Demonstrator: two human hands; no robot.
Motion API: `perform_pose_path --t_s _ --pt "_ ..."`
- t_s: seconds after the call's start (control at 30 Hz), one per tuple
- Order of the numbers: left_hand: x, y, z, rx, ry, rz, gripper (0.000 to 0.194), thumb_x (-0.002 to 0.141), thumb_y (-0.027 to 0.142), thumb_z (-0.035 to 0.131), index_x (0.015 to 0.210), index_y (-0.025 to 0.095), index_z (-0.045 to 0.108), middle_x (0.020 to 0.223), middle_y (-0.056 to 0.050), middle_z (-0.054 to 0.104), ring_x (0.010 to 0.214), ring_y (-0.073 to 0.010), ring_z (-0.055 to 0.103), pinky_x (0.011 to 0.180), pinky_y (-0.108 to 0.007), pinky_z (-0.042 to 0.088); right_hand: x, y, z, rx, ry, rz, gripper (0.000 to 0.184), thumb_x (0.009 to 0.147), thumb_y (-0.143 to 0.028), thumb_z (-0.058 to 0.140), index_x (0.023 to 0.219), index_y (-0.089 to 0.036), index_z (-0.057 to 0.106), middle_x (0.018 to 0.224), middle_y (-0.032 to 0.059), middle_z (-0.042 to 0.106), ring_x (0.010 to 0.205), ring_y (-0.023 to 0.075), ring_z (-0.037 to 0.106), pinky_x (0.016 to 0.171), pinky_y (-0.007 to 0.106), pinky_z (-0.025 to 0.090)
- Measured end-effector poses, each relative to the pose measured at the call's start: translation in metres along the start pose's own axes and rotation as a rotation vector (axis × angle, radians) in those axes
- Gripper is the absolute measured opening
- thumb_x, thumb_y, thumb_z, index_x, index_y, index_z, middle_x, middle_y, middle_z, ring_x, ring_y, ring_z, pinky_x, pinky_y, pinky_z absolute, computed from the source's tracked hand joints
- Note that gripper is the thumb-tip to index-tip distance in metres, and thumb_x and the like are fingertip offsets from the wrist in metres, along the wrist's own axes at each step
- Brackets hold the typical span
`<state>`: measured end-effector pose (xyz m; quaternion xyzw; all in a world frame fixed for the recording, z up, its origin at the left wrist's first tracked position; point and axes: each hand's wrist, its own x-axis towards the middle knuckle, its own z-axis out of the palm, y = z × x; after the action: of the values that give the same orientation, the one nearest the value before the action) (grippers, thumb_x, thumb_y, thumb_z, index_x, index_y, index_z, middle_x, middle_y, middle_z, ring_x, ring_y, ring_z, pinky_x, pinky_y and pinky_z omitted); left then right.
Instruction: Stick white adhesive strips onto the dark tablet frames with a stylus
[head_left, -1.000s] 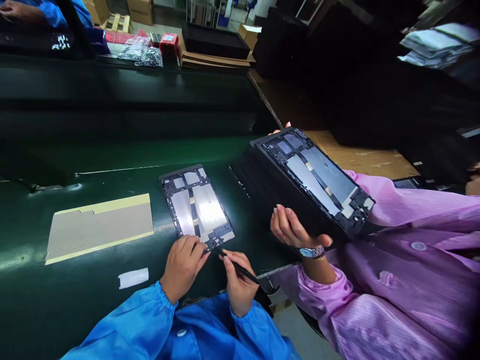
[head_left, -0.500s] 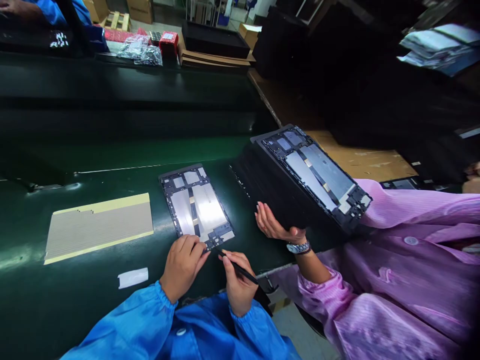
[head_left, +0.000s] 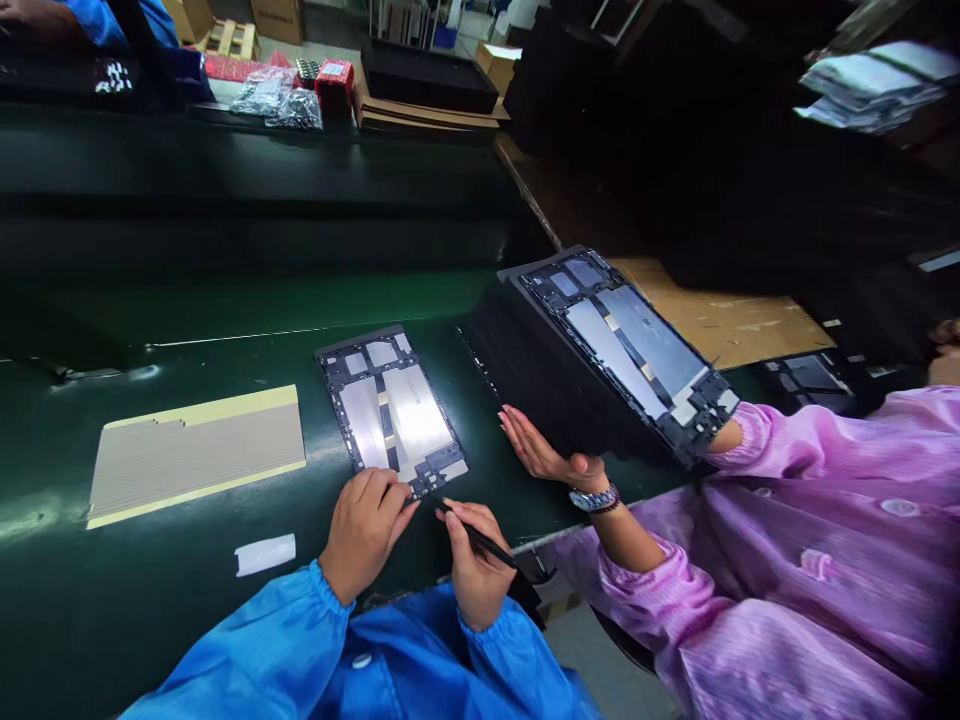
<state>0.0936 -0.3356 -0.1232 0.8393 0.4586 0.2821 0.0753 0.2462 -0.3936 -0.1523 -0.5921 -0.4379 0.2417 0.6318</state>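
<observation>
An opened tablet lies on the green table, its silver inside and dark circuit parts facing up. My left hand has its fingers bent and closed on the tablet's lower edge. Between the thumb and fingers of my right hand is a pair of slim black tweezers, its tip at the tablet's lower right corner. Whether the tip grips anything is too small to tell. To the left lie a sheet of grey strips with yellow borders and a small white piece.
On the right, a co-worker in a pink sleeve supports a stack of opened tablets with a hand beneath it. Beyond the table stand a red box, clear plastic bags and a black tray.
The co-worker's pink sleeve has shifted, and an arm now shows behind the tablet stack, uncovering a dark tablet at the right. My hands stay in place.
</observation>
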Motion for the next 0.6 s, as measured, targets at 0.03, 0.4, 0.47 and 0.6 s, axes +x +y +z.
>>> perform_pose_path --t_s 0.03,0.4,0.47,0.6 --pt "0.0001 0.0002 -0.0001 0.000 0.001 0.000 0.007 0.096 0.024 0.059 0.092 0.018 0.061 0.093 -0.007 0.063 0.089 -0.0220 0.059 0.077 -0.034 0.049 0.0001 0.0001 0.0002 0.005 0.001 0.001 0.006 0.088 -0.016 0.072 0.088 -0.020 0.076 0.087 0.0066 0.075 0.079 0.0194 0.072 0.068 0.037 0.066" --pt "-0.0004 -0.0005 0.0013 -0.014 -0.007 -0.007 0.006 0.095 0.023 0.061 0.092 0.017 0.062 0.093 -0.006 0.063 0.090 -0.0215 0.059 0.078 -0.033 0.048 -0.0007 0.0020 -0.0003 0.010 -0.008 0.013 0.008 0.088 -0.014 0.071 0.090 -0.020 0.075 0.088 0.0064 0.074 0.081 0.0198 0.071 0.069 0.038 0.066" --pt "-0.0011 -0.0008 0.0010 -0.013 -0.005 -0.004 0.006 0.094 0.022 0.062 0.092 0.017 0.063 0.093 -0.006 0.062 0.090 -0.0218 0.059 0.078 -0.033 0.048 -0.0017 0.0037 -0.0013 -0.007 -0.011 0.013 0.008 0.088 -0.014 0.071 0.090 -0.020 0.075 0.088 0.0065 0.075 0.083 0.0202 0.071 0.071 0.039 0.065" --pt "-0.0009 -0.0016 -0.0003 -0.011 0.022 0.034 0.005 0.094 0.022 0.062 0.096 0.018 0.066 0.095 -0.007 0.063 0.090 -0.0224 0.058 0.076 -0.033 0.048 -0.0018 0.0047 -0.0020 -0.033 -0.020 0.019 0.007 0.089 -0.014 0.070 0.090 -0.019 0.075 0.090 0.0073 0.075 0.084 0.0208 0.071 0.072 0.040 0.064"
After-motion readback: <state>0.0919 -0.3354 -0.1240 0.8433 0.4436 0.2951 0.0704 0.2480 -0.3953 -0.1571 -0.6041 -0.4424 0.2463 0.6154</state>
